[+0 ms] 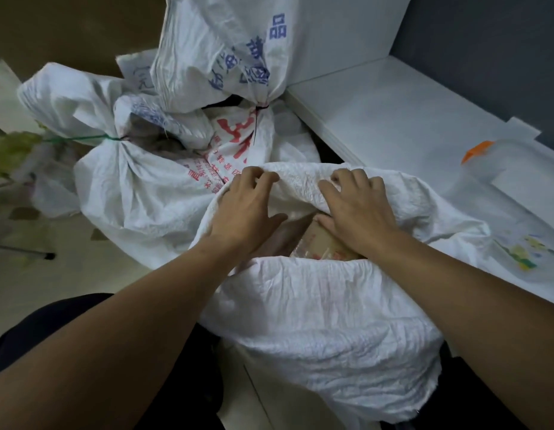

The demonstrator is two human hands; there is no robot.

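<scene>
A large white woven sack stands open in front of me, its mouth facing up. Both hands are on the far rim of that mouth. My left hand curls its fingers over the rim fabric at the left. My right hand grips the same rim at the right, fingers bent over the fold. Inside the sack, under my right palm, shows a tan packet with red print; most of it is hidden.
Tied white sacks lie beyond: one bound with green cord, one with blue print tied with dark string, one with red print. A white table at right carries a clear box with an orange clip.
</scene>
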